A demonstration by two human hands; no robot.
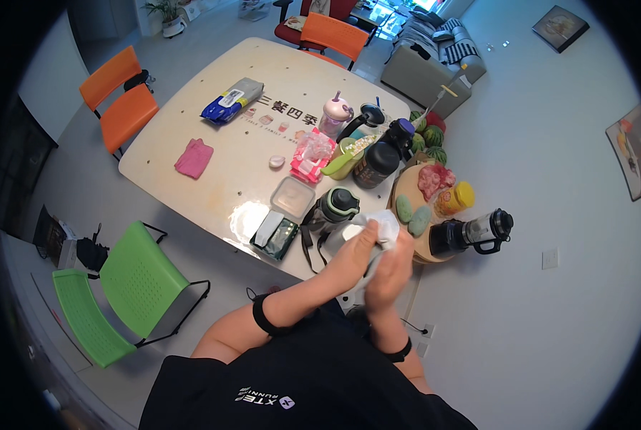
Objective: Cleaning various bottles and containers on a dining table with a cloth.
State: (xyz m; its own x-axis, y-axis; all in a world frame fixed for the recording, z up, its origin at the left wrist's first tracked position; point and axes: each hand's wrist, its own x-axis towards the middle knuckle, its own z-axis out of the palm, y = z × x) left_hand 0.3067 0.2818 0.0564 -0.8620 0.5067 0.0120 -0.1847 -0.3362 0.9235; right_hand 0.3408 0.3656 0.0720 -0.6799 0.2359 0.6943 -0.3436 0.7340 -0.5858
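My left hand [358, 256] and my right hand [392, 271] are raised close together over the table's near right corner. A crumpled white tissue or wipe [386, 228] sticks out at their fingertips, with my left thumb pressed on it. My right fingers curl beside it, slightly smeared by motion. Something greyish shows between the palms, mostly hidden. Just beyond my left hand stands a dark sports bottle [337, 206] with a green-rimmed lid and a hanging strap. Beside it lie a clear plastic box [292, 198] and a dark green pack of wipes or tissues [275, 234].
The cream table [220, 183] carries a pink cloth [194, 158], a blue-grey wipes pack [233, 101], a pink packet [312, 155], a garlic bulb [277, 162] and a large black bottle [378, 164]. A blender [471, 234] stands right; a green chair [138, 283] is left.
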